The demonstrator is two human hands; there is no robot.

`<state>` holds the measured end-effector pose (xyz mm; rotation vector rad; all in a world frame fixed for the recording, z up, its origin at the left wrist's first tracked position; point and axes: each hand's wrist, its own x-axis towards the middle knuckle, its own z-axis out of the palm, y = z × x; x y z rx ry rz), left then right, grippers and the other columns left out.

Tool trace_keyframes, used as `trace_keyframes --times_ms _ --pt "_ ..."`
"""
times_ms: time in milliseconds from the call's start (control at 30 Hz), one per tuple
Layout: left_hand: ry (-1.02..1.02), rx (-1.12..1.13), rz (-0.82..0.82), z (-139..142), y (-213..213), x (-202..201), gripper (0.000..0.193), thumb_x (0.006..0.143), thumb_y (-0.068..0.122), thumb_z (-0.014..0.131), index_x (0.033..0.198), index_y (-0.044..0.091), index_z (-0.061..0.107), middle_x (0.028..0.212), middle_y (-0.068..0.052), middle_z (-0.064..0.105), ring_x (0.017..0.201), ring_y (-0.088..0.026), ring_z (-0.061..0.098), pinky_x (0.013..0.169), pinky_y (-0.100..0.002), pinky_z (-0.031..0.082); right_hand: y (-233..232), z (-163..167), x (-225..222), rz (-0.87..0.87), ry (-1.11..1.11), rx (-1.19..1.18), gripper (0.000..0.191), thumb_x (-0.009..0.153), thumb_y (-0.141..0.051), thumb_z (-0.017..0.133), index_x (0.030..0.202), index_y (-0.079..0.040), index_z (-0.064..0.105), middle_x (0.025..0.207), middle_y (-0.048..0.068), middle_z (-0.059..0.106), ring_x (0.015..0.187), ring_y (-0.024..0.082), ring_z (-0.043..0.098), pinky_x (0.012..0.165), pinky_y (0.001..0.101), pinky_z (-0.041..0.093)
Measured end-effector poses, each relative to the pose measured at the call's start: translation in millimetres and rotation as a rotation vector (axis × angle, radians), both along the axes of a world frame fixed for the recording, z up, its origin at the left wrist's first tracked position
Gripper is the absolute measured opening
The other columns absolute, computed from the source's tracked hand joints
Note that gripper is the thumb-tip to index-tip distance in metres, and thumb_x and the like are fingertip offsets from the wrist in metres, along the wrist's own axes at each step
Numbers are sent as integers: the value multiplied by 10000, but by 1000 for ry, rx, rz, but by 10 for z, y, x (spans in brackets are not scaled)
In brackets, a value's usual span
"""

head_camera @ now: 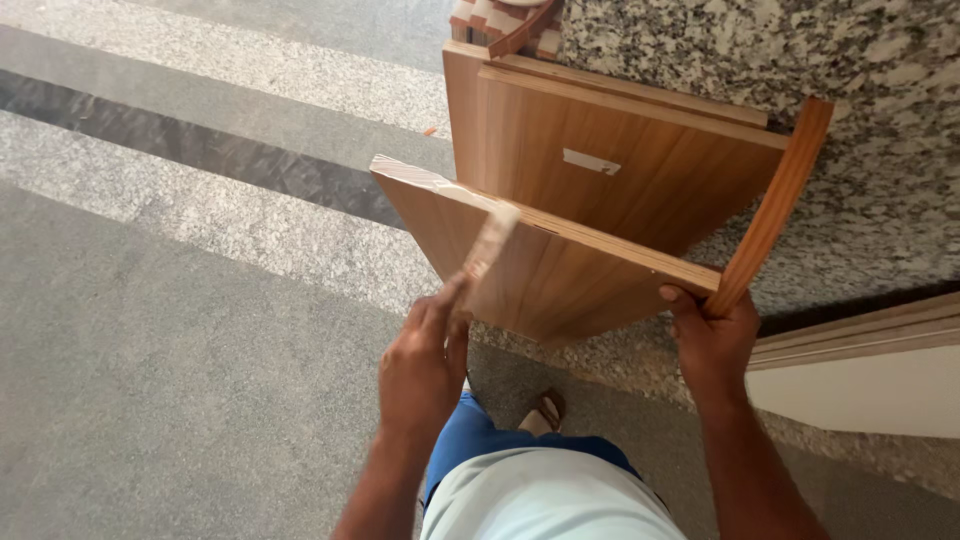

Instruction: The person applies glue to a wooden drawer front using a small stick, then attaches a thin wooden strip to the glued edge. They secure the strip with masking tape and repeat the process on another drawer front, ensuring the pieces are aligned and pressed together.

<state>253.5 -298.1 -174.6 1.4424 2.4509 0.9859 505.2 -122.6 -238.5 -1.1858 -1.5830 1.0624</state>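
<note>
- Head view: a person steadies a wood-grain panel assembly [560,260] at frame centre, propped against a speckled granite counter [860,120] at upper right.
- The right hand [715,335] has its fingers closed on the assembly's lower right corner; the left hand [425,360] pinches a pale edge strip [488,245] against the front panel's top edge.
- Progress, as I judge it: the panels look joined, but the strip stands only partly pressed down.
- Count: about four panels, one strip, two hands, one sandalled foot [545,410] on the grey floor [180,380].
</note>
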Motion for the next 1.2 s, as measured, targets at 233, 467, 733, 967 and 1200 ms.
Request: trace_keyframes --times_ms 233,467,733,967,1200 --pt "58 -111 241 260 88 -512 346 1062 216 588 1396 131 607 1043 -82 677 679 -211 699 504 -327 594 -73 -212 7 -83 118 -288 205 951 -141 778 983 -67 590 753 27 628 578 95 590 477 244 457" --pt "-32 -48 30 425 248 -22 327 1037 225 581 1353 173 652 1077 -97 700 796 -263 749 645 -421 611 -115 -367 33 -63 211 -260 174 951 -109 759 995 -69 596 751 31 635 580 105 599 470 253 445" --pt "-85 115 32 131 203 236 375 997 196 603 1362 108 595 1179 -181 664 925 -398 714 692 -507 602 -96 -308 30 -59 184 -292 181 934 -88 762 998 -58 595 735 36 643 573 104 607 465 255 445" --pt "14 -37 200 331 -37 -156 344 1019 230 614 1346 133 660 984 -147 716 767 -287 736 612 -426 596 -89 -344 63 14 241 -270 172 952 -75 750 989 -56 583 720 36 621 566 106 587 462 255 439" --pt "487 -261 52 739 195 -453 320 993 255 610 1292 202 709 1055 -38 725 828 -211 705 605 -372 603 -85 -384 71 15 231 -265 153 943 -64 742 992 -58 597 731 37 633 572 109 600 461 258 452"
